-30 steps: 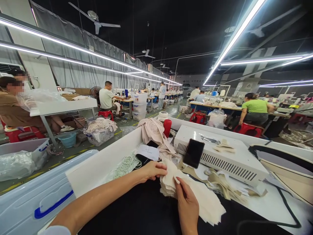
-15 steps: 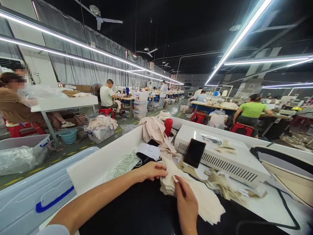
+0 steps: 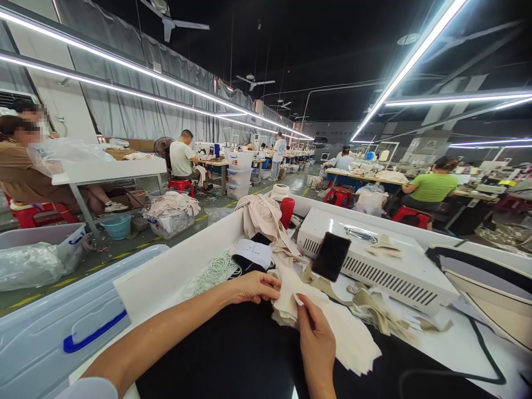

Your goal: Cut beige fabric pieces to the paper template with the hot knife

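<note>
Pinching cream fabric stack (image 3: 344,330) tight, thumb-to-finger, with left hand (image 3: 252,286) and right hand (image 3: 317,335), near middle over black surface (image 3: 233,354); all fanned together, can't really tell done from left to do

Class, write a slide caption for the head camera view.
Left hand and right hand pinch stacked cream fabric pieces over a black surface, near a phone and white vented box.

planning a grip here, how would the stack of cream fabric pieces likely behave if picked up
The stack of cream fabric pieces would probably be floppy: its top layer bends up at the right hand. Layers may slide apart, since the uneven edges fan out with no visible binding. Each piece is likely light, as it looks thin.
</note>
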